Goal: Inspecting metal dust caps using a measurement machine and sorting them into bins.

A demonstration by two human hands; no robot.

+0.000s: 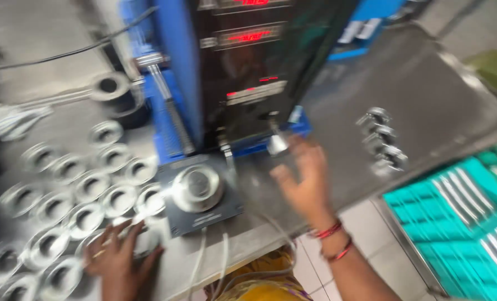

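A grey metal table lay under both hands and stretched far beyond them. Behind the hands, on the far side from the person, a tall machine with a dark front and blue sides stood on the table, and red lights glowed on its face. To the right of the right hand, beyond the table edge, a teal tray held long metal pieces in rows.

A big group of shiny metal rings covered the table around and beyond the left hand. A dark square base sat between the two hands, and one ring piece rested on top of it. Further right of the right hand, a short row of small metal parts lay on the table.

The left hand lay flat among the nearest rings, its fingers spread and touching them, but the blur hid if it gripped any. The right hand was raised with the fingers apart and holding nothing, just below a small shiny knob at the foot of the machine. Red bangles circled the right wrist.
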